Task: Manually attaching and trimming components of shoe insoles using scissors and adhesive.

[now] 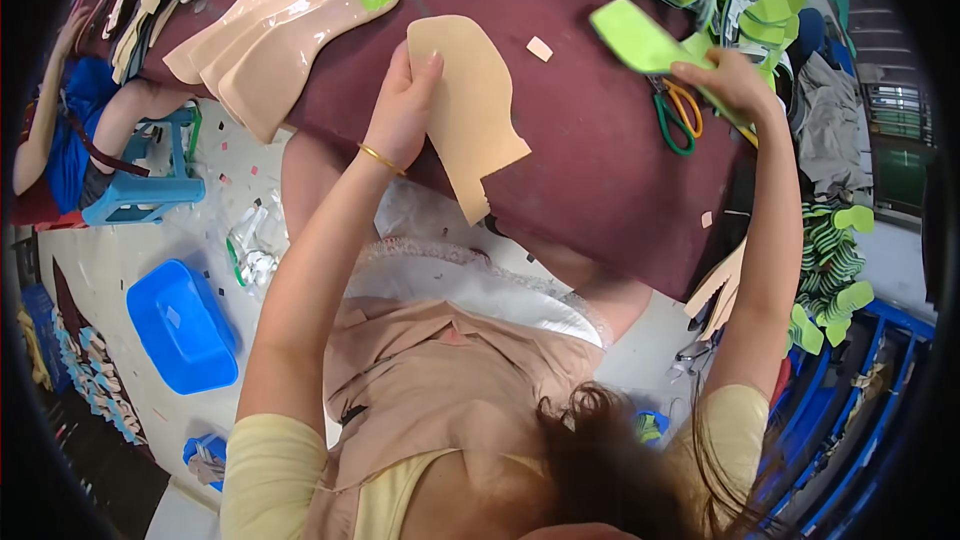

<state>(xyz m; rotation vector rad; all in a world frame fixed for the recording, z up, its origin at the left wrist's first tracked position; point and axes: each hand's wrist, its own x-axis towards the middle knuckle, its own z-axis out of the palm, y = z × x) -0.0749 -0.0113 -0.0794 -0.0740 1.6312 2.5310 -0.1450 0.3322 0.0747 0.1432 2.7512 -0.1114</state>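
My left hand (402,108) is closed on a flat beige insole-shaped piece (468,90), thumb on top, near the table's front edge. Its lower end is cut in a stepped, ragged line. At the right, my right hand (738,85) grips a bright green insole-shaped piece (632,35), slightly blurred, over the table. Just below that piece lie scissors with green handles (674,130) and another orange-handled pair (688,103), their blades partly hidden. A fanned row of shiny beige insoles (270,60) with green heel patches rests left of my left hand.
The dark red table (590,200) bears a small beige scrap (540,48) and a heap of green pieces (770,15) at far right. On the floor at left stand a blue basin (182,330) and a blue stool (150,185) with a person on it. A blue rack (850,420) is at right.
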